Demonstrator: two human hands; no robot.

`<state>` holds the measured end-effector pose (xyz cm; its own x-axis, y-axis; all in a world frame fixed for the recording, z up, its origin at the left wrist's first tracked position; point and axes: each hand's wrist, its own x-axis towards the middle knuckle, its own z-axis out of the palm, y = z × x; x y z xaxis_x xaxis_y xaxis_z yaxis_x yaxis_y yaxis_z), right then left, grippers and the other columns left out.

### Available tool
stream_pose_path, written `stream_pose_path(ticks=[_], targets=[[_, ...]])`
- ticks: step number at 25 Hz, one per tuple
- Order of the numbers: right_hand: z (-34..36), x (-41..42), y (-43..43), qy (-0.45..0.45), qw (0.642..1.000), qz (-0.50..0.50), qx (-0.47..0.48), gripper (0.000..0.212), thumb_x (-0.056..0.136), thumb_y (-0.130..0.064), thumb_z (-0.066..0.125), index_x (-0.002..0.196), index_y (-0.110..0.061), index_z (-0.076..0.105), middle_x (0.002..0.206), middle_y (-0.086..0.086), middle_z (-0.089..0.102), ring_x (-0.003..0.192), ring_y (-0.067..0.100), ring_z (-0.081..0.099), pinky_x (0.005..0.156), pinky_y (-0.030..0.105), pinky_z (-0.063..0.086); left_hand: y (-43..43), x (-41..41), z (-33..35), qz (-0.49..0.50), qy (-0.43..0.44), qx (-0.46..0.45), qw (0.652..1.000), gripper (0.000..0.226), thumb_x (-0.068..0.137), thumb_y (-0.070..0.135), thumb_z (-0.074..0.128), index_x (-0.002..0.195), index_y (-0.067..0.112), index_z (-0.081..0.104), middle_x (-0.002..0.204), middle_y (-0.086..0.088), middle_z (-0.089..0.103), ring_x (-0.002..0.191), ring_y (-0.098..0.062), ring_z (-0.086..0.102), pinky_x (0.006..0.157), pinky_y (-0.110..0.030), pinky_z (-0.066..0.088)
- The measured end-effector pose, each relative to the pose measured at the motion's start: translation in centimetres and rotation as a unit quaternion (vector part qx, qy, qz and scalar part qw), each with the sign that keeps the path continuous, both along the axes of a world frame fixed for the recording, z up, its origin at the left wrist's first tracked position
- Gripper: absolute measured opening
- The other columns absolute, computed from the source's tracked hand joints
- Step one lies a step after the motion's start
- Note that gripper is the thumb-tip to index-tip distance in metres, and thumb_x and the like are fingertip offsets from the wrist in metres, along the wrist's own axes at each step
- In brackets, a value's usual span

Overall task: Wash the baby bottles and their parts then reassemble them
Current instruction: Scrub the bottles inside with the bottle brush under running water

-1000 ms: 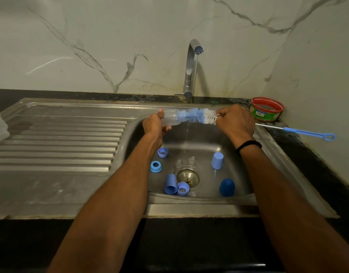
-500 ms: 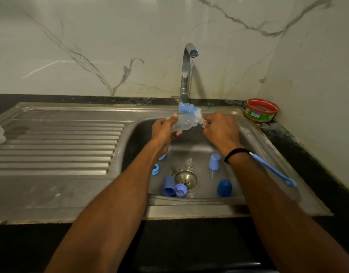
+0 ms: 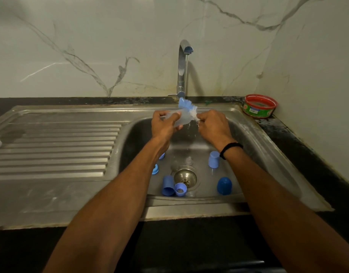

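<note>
You hold a clear bottle [image 3: 182, 118] and a brush [image 3: 186, 107] under the running tap [image 3: 181, 67].
Your left hand [image 3: 163, 128] curls round the bottle over the far side of the sink [image 3: 248, 134]; your right hand [image 3: 214, 128] pinches the brush just right of it, blue bristles sticking up. Blue caps [image 3: 214, 159] and rings [image 3: 180, 189] lie around the drain [image 3: 185, 176] below; a red tub [image 3: 260, 106] sits far right.
</note>
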<state>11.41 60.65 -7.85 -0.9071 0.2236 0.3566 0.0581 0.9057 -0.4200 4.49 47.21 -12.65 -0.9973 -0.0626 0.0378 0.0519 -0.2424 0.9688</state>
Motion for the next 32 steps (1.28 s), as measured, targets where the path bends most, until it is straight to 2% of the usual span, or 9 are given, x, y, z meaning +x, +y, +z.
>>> stream_pose_path(ticks=[4,7,12,16,21,24,26,30,32], targets=[[-0.2,-0.1,-0.5,-0.017,1.000,0.009,-0.001,0.027,0.090,-0.006,0.060,0.111,-0.014,0.075,0.095,0.009,0.072,0.086,0.024,0.064,0.070,0.022,0.043,-0.8,-0.1,-0.3,0.012,0.004,-0.012,1.000,0.039,0.085,0.013,0.079,0.113,0.010,0.052,0.119,-0.007,0.053,0.102,-0.024,0.061,0.068,-0.030,0.063],[-0.2,-0.1,-0.5,-0.013,0.999,0.027,-0.021,0.026,0.090,-0.006,0.060,0.109,-0.014,0.075,0.091,0.007,0.072,0.079,0.020,0.061,0.069,0.023,0.044,-1.0,-0.4,-0.2,0.033,-0.007,-0.006,0.999,0.039,0.085,0.012,0.078,0.113,0.008,0.052,0.117,-0.008,0.053,0.100,-0.023,0.061,0.069,-0.032,0.063],[-0.1,0.1,-0.3,-0.005,1.000,-0.004,-0.015,0.027,0.090,-0.007,0.062,0.113,-0.011,0.073,0.095,0.009,0.072,0.079,0.019,0.058,0.069,0.022,0.043,-0.6,0.3,-0.2,-0.023,0.017,-0.034,0.999,0.037,0.085,0.009,0.077,0.113,0.007,0.052,0.113,-0.005,0.054,0.097,-0.023,0.063,0.074,-0.041,0.064],[0.0,0.3,-0.6,-0.007,1.000,-0.007,-0.012,0.026,0.091,-0.008,0.062,0.114,-0.011,0.072,0.098,0.009,0.072,0.078,0.016,0.056,0.070,0.023,0.044,-0.8,0.1,-0.1,-0.027,0.039,-0.066,0.997,0.035,0.085,0.006,0.075,0.111,0.011,0.053,0.118,-0.009,0.055,0.100,-0.023,0.063,0.075,-0.039,0.064],[-0.2,0.4,-1.0,-0.023,0.999,0.022,0.017,0.033,0.093,-0.008,0.058,0.123,-0.016,0.069,0.104,0.007,0.072,0.086,0.020,0.062,0.070,0.021,0.040,-1.9,-0.9,-1.0,-0.032,0.017,-0.109,0.993,0.035,0.075,-0.004,0.071,0.098,0.016,0.053,0.112,-0.010,0.059,0.105,-0.025,0.061,0.090,-0.045,0.059],[-0.4,0.4,-1.2,-0.015,0.999,0.036,0.032,0.036,0.095,-0.011,0.057,0.129,-0.019,0.065,0.112,0.007,0.071,0.099,0.025,0.064,0.078,0.025,0.045,-1.8,-1.1,-1.5,-0.051,-0.020,-0.074,0.996,0.026,0.083,0.014,0.077,0.099,0.012,0.055,0.111,-0.011,0.066,0.105,-0.028,0.065,0.092,-0.049,0.058],[-0.6,0.3,-1.0,-0.005,0.999,0.029,0.033,0.035,0.095,-0.010,0.056,0.128,-0.019,0.066,0.110,0.008,0.071,0.099,0.026,0.064,0.081,0.027,0.047,-1.3,-1.4,-1.6,-0.047,-0.046,-0.058,0.996,0.034,0.084,0.028,0.080,0.104,0.009,0.060,0.111,-0.010,0.068,0.106,-0.027,0.067,0.091,-0.047,0.059],[-0.4,0.3,-0.8,-0.013,0.999,0.023,0.038,0.035,0.095,-0.008,0.054,0.126,-0.017,0.067,0.108,0.009,0.072,0.097,0.027,0.064,0.076,0.025,0.044,-1.3,-1.6,-1.6,-0.011,-0.079,-0.066,0.995,0.029,0.080,0.032,0.083,0.096,0.019,0.064,0.104,-0.005,0.069,0.102,-0.023,0.067,0.096,-0.039,0.056],[-0.3,0.4,-0.7,-0.004,0.999,0.012,0.030,0.034,0.095,-0.007,0.054,0.125,-0.016,0.067,0.106,0.010,0.071,0.095,0.027,0.064,0.075,0.024,0.041,-0.9,-1.2,-1.4,-0.044,-0.054,-0.071,0.995,0.027,0.079,0.031,0.083,0.097,0.020,0.066,0.106,-0.005,0.071,0.103,-0.023,0.068,0.096,-0.038,0.056]])
